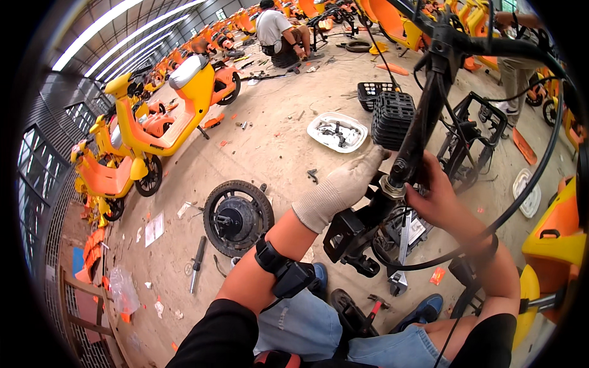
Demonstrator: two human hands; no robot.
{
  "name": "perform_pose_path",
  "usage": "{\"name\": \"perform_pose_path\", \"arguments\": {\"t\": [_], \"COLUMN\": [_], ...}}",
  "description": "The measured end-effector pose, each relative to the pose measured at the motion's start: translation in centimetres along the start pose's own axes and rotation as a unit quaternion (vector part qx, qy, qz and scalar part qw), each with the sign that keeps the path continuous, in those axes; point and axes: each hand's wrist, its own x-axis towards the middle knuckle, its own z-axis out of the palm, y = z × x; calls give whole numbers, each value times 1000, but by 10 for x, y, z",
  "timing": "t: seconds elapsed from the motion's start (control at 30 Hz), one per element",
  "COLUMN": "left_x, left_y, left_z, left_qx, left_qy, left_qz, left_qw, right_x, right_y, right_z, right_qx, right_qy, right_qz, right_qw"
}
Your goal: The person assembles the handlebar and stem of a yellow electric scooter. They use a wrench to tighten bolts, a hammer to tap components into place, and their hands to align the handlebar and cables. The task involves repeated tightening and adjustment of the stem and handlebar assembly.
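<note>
In front of me a black steering stem (415, 138) rises at a tilt from a bare black scooter frame (362, 230). A silver headset nut (391, 187) rings its lower end. My left hand (346, 187), in a whitish glove, is closed at the stem's left side just above the nut; its fingertips are partly hidden. My right hand (437, 193), bare, curls round the stem from the right, with the thumb close to the nut. An adjustable wrench (399, 282) hangs or stands below, beside the frame. A black cable (485, 233) loops across my right forearm.
A hub-motor wheel (238, 218), a shock absorber (197, 264) and a white tray of small parts (337, 132) lie on the floor. Black baskets (392, 116) stand beyond the stem. A hammer (373, 313) is by my feet. Yellow-orange scooters (175, 113) and a crouching person (279, 37) are farther off.
</note>
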Motion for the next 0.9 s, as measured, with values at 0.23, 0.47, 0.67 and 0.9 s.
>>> {"name": "perform_pose_path", "arguments": {"t": [0.23, 0.47, 0.67, 0.9], "left_x": [-6, 6, 4, -1], "left_y": [8, -7, 2, -5], "left_z": [-4, 0, -1, -4], "left_qx": [109, 4, 2, -2], "left_qy": [-13, 5, 23, 18], "left_qz": [91, 25, 10, 7], "left_qw": [990, 1000, 1000, 1000], "right_x": [3, 3, 6, 0], "right_y": [-8, -8, -32, -28], "right_z": [-4, 2, 2, 14], "right_qx": [-27, 1, -127, -147], "right_qy": [-24, 10, 10, 30], "right_qz": [25, 75, 107, 90], "right_qw": [999, 997, 986, 985]}}
